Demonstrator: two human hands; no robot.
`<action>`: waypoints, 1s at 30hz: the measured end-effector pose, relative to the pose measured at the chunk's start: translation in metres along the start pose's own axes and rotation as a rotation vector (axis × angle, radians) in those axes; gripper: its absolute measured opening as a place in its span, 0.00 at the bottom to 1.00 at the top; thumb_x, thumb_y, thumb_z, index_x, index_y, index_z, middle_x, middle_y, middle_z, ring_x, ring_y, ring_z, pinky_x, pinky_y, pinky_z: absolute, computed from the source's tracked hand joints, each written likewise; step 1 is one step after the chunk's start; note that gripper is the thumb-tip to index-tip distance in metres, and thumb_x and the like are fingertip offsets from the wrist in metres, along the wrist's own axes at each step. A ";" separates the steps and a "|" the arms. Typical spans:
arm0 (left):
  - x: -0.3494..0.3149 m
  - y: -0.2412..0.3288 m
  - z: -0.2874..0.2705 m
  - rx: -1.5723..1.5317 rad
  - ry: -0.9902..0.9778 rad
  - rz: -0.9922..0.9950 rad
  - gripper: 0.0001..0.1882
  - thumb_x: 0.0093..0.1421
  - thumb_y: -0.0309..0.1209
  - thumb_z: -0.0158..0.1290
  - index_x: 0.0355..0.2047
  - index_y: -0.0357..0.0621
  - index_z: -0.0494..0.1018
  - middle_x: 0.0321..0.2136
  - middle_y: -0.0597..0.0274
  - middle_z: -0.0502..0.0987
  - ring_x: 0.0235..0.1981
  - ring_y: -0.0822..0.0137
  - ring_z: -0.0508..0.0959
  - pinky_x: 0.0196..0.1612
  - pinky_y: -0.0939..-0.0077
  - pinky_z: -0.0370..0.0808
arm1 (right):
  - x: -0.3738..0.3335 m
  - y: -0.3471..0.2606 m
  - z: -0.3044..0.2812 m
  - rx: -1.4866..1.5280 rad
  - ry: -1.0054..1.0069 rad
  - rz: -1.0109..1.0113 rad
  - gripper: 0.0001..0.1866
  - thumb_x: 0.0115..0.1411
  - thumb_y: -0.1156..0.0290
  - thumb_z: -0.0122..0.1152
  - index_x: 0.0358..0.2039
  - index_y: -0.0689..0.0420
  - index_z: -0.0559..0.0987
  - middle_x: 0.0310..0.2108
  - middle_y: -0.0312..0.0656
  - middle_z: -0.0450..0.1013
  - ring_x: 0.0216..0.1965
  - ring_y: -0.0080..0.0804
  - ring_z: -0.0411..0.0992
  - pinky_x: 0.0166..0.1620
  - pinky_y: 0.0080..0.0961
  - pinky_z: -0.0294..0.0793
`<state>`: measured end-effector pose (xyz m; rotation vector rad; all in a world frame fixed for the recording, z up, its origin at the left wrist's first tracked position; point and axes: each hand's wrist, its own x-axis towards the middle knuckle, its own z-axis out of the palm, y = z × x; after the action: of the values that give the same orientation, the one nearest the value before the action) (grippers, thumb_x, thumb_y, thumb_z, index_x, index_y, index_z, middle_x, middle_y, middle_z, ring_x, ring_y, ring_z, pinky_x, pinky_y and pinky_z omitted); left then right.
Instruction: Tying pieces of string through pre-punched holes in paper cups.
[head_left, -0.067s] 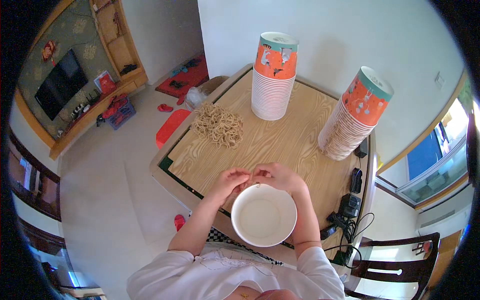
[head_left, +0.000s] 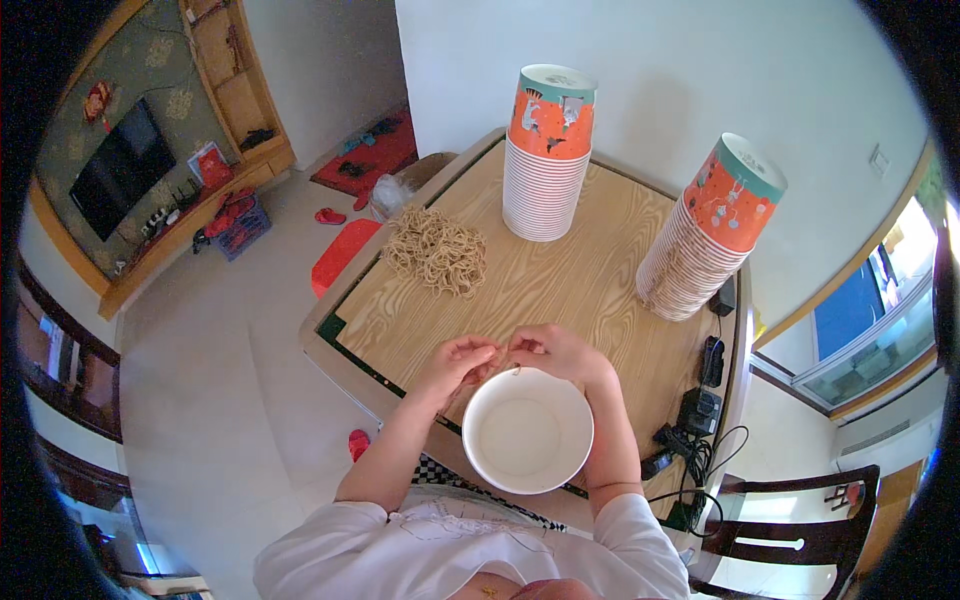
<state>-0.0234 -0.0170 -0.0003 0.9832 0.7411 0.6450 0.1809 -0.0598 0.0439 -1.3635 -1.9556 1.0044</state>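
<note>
Wood-grained, the table point(head_left: 610, 275) carries two bowl stacks: the first stack point(head_left: 549, 140) at twelve o'clock from the near bowl, the second stack point(head_left: 722, 205) past one, both printed orange and green, their pale base marks unreadably small. Tan cord pile point(head_left: 437, 252): eleven o'clock. White bowl point(head_left: 527, 435): fingertips of the left hand point(head_left: 462, 362) and right hand point(head_left: 556, 351) bend narrowly beyond its rim, slightly farther apart than just before. One strand point(head_left: 517, 370) shows at the twelve-o'clock rim, just under the fingertips; whether they pinch it, I cannot tell.

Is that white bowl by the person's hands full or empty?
Empty: the bowl's open mouth faces the camera, and only bare white walls and bottom show inside.
</note>
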 end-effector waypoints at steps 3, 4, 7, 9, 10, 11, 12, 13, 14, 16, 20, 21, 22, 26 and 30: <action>-0.001 0.001 -0.001 0.055 0.032 -0.010 0.08 0.57 0.31 0.55 0.37 0.44 0.74 0.27 0.67 0.76 0.24 0.82 0.71 0.28 0.89 0.68 | 0.000 0.004 0.000 0.029 0.019 0.019 0.10 0.55 0.66 0.56 0.33 0.59 0.76 0.28 0.47 0.75 0.30 0.39 0.75 0.34 0.32 0.73; -0.003 0.003 0.000 0.055 0.032 -0.011 0.08 0.57 0.31 0.55 0.37 0.44 0.74 0.27 0.67 0.76 0.24 0.82 0.71 0.28 0.89 0.68 | 0.001 0.005 0.001 0.043 0.021 0.014 0.09 0.55 0.67 0.56 0.33 0.59 0.76 0.27 0.47 0.75 0.30 0.39 0.75 0.33 0.31 0.73; -0.005 0.006 0.002 0.092 0.006 -0.020 0.08 0.56 0.31 0.55 0.35 0.44 0.74 0.26 0.68 0.76 0.24 0.82 0.70 0.27 0.90 0.67 | 0.001 0.005 0.001 0.047 0.019 0.006 0.09 0.54 0.68 0.57 0.32 0.60 0.76 0.26 0.47 0.75 0.29 0.38 0.75 0.33 0.30 0.73; -0.003 0.003 0.000 0.137 0.015 0.002 0.07 0.56 0.31 0.56 0.33 0.44 0.74 0.26 0.68 0.76 0.24 0.82 0.71 0.27 0.90 0.67 | 0.001 0.003 0.000 0.038 0.016 0.001 0.09 0.54 0.68 0.57 0.32 0.60 0.75 0.26 0.47 0.75 0.29 0.38 0.75 0.33 0.30 0.73; -0.001 0.001 -0.002 0.137 0.017 0.004 0.07 0.56 0.31 0.56 0.33 0.44 0.74 0.26 0.68 0.76 0.24 0.82 0.71 0.27 0.90 0.67 | 0.001 0.003 -0.001 0.016 0.008 -0.011 0.09 0.54 0.67 0.57 0.32 0.60 0.75 0.26 0.47 0.75 0.28 0.38 0.75 0.32 0.30 0.73; 0.000 -0.002 -0.004 0.126 0.033 0.008 0.06 0.56 0.31 0.56 0.33 0.44 0.74 0.26 0.68 0.76 0.23 0.82 0.70 0.26 0.89 0.67 | 0.002 0.002 -0.001 -0.005 0.000 -0.023 0.09 0.54 0.67 0.57 0.31 0.60 0.75 0.26 0.47 0.75 0.28 0.37 0.75 0.32 0.30 0.72; 0.000 -0.003 -0.005 0.116 0.046 0.010 0.06 0.56 0.31 0.56 0.32 0.44 0.74 0.26 0.68 0.76 0.23 0.81 0.70 0.26 0.89 0.67 | 0.002 0.003 -0.001 -0.006 0.001 -0.023 0.09 0.54 0.67 0.57 0.31 0.60 0.75 0.26 0.47 0.75 0.28 0.37 0.75 0.32 0.30 0.72; 0.000 -0.003 -0.005 0.116 0.045 0.009 0.06 0.56 0.31 0.56 0.32 0.44 0.74 0.26 0.68 0.76 0.23 0.81 0.70 0.26 0.89 0.67 | 0.001 0.004 -0.001 0.001 0.007 -0.027 0.09 0.55 0.67 0.57 0.31 0.60 0.75 0.25 0.47 0.75 0.28 0.37 0.74 0.32 0.30 0.72; 0.000 -0.003 -0.005 0.122 0.040 0.022 0.06 0.56 0.30 0.55 0.32 0.43 0.74 0.25 0.68 0.76 0.23 0.81 0.70 0.25 0.89 0.66 | 0.002 0.005 -0.001 0.007 0.012 -0.031 0.09 0.55 0.67 0.56 0.31 0.60 0.75 0.25 0.47 0.74 0.27 0.37 0.74 0.31 0.29 0.72; 0.000 -0.003 -0.006 0.129 0.035 0.035 0.06 0.56 0.30 0.55 0.32 0.42 0.74 0.25 0.67 0.75 0.22 0.81 0.70 0.24 0.89 0.66 | 0.001 0.006 -0.001 0.020 -0.003 -0.015 0.09 0.56 0.67 0.56 0.32 0.60 0.75 0.26 0.46 0.74 0.28 0.36 0.74 0.32 0.28 0.72; 0.011 -0.012 -0.012 0.215 0.030 0.001 0.07 0.57 0.29 0.54 0.34 0.39 0.73 0.25 0.67 0.74 0.22 0.79 0.70 0.23 0.87 0.65 | 0.008 0.010 -0.001 0.203 -0.022 0.155 0.08 0.57 0.70 0.55 0.36 0.58 0.75 0.29 0.41 0.75 0.32 0.28 0.72 0.36 0.24 0.71; 0.016 -0.014 -0.011 0.198 0.064 -0.028 0.08 0.57 0.29 0.54 0.35 0.39 0.73 0.25 0.67 0.74 0.22 0.79 0.70 0.23 0.87 0.65 | 0.011 0.018 0.000 0.203 -0.022 0.155 0.08 0.57 0.70 0.55 0.36 0.58 0.75 0.29 0.41 0.75 0.32 0.28 0.72 0.36 0.24 0.71; 0.017 -0.013 -0.008 0.197 0.061 -0.028 0.08 0.57 0.29 0.54 0.35 0.39 0.73 0.25 0.67 0.74 0.22 0.79 0.70 0.23 0.87 0.65 | 0.013 0.029 0.000 0.258 -0.035 0.080 0.07 0.57 0.74 0.56 0.37 0.59 0.75 0.31 0.38 0.74 0.34 0.24 0.71 0.38 0.21 0.71; 0.020 -0.017 -0.001 0.058 0.070 -0.078 0.09 0.57 0.30 0.54 0.36 0.39 0.72 0.26 0.67 0.74 0.23 0.78 0.71 0.25 0.87 0.67 | 0.021 0.055 0.003 0.403 -0.108 -0.021 0.11 0.54 0.81 0.57 0.39 0.60 0.75 0.36 0.34 0.72 0.38 0.20 0.70 0.43 0.18 0.70; 0.028 -0.029 -0.003 0.008 0.028 -0.085 0.10 0.57 0.30 0.54 0.38 0.39 0.72 0.27 0.67 0.74 0.25 0.78 0.71 0.27 0.86 0.67 | 0.027 0.065 0.010 0.452 -0.118 -0.013 0.11 0.53 0.82 0.58 0.39 0.61 0.75 0.36 0.34 0.72 0.38 0.21 0.70 0.44 0.18 0.69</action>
<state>-0.0049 -0.0056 -0.0348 0.9467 0.8069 0.5829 0.1992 -0.0238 -0.0146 -1.0556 -1.6740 1.4420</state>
